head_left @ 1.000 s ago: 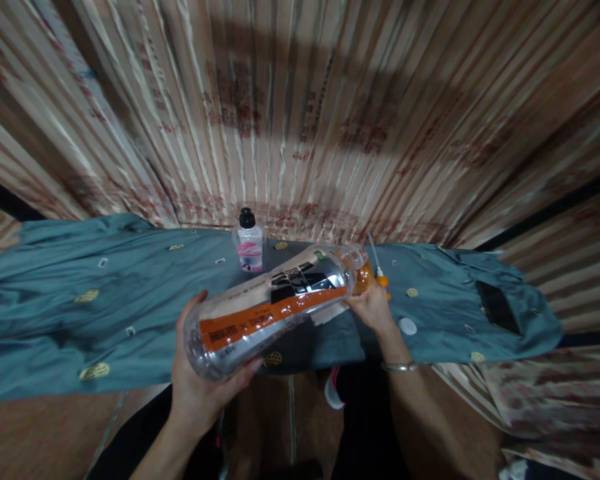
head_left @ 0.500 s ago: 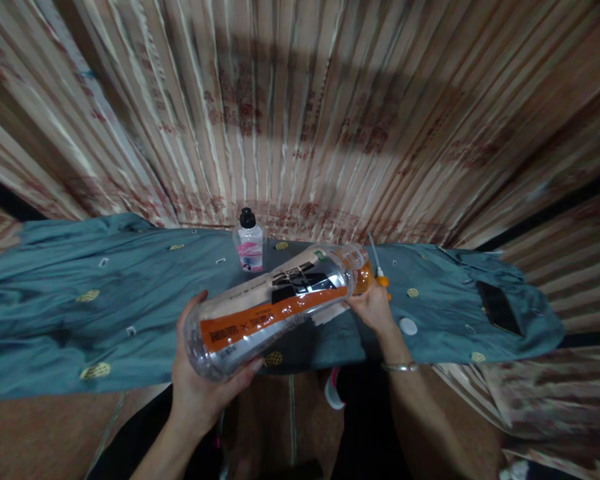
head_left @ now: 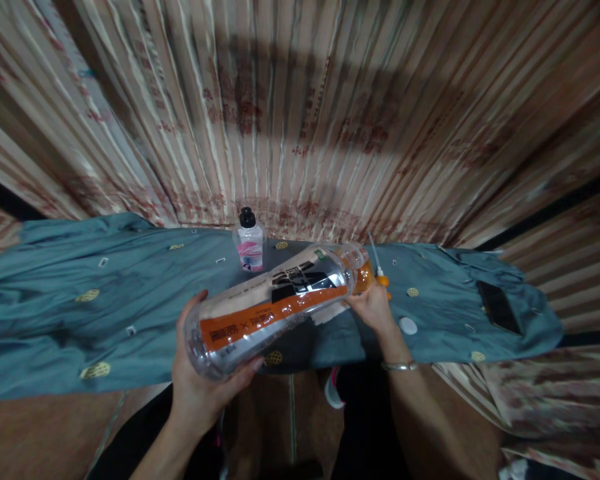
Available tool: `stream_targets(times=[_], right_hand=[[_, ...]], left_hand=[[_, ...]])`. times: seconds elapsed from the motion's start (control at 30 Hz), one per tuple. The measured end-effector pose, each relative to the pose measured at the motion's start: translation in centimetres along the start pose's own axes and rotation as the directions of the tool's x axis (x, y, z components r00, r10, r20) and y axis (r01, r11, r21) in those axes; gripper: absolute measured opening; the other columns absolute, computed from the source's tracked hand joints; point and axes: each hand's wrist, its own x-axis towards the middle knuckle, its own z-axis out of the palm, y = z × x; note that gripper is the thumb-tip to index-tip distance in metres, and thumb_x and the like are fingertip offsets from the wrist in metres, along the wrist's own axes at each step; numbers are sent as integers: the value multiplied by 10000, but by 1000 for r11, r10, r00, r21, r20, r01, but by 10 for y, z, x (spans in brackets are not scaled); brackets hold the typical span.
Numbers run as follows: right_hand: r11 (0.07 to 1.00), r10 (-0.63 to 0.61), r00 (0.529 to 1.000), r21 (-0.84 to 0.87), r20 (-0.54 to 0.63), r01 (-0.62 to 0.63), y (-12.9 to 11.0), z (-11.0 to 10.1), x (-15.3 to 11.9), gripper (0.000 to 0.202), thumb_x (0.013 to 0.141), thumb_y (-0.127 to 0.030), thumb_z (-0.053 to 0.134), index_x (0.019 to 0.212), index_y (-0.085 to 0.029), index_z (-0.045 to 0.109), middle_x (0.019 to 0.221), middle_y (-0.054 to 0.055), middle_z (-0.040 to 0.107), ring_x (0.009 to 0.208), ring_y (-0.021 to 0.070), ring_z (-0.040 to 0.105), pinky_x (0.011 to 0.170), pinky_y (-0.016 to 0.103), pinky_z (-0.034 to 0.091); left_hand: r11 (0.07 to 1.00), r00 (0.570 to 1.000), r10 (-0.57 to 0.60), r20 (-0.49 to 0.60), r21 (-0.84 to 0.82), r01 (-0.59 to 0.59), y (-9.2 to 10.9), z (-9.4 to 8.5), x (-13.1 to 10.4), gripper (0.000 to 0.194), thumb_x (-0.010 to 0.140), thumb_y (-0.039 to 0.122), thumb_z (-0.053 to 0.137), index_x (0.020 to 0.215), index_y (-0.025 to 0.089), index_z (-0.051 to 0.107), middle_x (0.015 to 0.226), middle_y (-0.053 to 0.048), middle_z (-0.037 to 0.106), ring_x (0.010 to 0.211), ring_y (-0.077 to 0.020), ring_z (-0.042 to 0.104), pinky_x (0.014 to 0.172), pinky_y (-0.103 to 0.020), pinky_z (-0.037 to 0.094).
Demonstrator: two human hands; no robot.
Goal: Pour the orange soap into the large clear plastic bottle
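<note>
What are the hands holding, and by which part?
The left hand cups the large clear bottle by its base; the right hand holds the amber container, its exact grip partly hidden.

A standing bottle (head_left: 251,252) is behind the held bottle (head_left: 275,310); a phone (head_left: 499,308) lies right.

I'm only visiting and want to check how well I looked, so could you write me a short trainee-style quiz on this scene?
1. True or false: the left hand holds the large clear bottle near its base.

2. What colour is the cap on the small bottle standing on the cloth?
A) white
B) black
C) orange

3. Fill in: in the picture, the dark phone lies to the ____ of the white disc.

Key: 1. True; 2. B; 3. right
</note>
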Motion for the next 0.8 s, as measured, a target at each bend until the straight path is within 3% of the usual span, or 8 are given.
stream_targets(times=[0.37,0.5,0.7,0.8], right_hand=[[1000,-13,1000,13,11,13,-1,-1,1,703,790,-809,745,1152,-206,726,1094,183,873,1023,419,848,955,571,678],[1000,3,1000,16,-2,-2,1,1,1,714,761,-809,777,1152,-214,729,1089,178,877,1009,419,848,933,560,682],[1000,-6,1000,9,1,6,5,2,0,731,773,-818,768,1171,-207,728,1131,186,875,1036,424,848,940,573,685],[1000,-9,1000,14,4,9,5,2,0,736,779,-826,768,1185,-214,728,1153,182,874,1069,418,847,965,568,683]], left_hand=[[996,996,-81,-49,-49,78,7,6,0,1106,612,400,1040,1603,308,555,1321,-101,785,1176,-416,812,1072,-652,702],[993,994,-93,-53,-71,89,5,5,1,1140,605,422,1043,1612,254,536,1305,-131,789,1166,-424,812,1048,-658,705],[1000,999,-18,-38,-25,17,-1,2,4,1160,586,425,1049,1603,247,520,1300,-122,796,1131,-393,829,975,-596,740],[1000,999,-16,-50,-1,16,4,6,4,1138,600,462,1038,1593,265,518,1306,-112,782,1145,-389,823,1011,-591,730]])
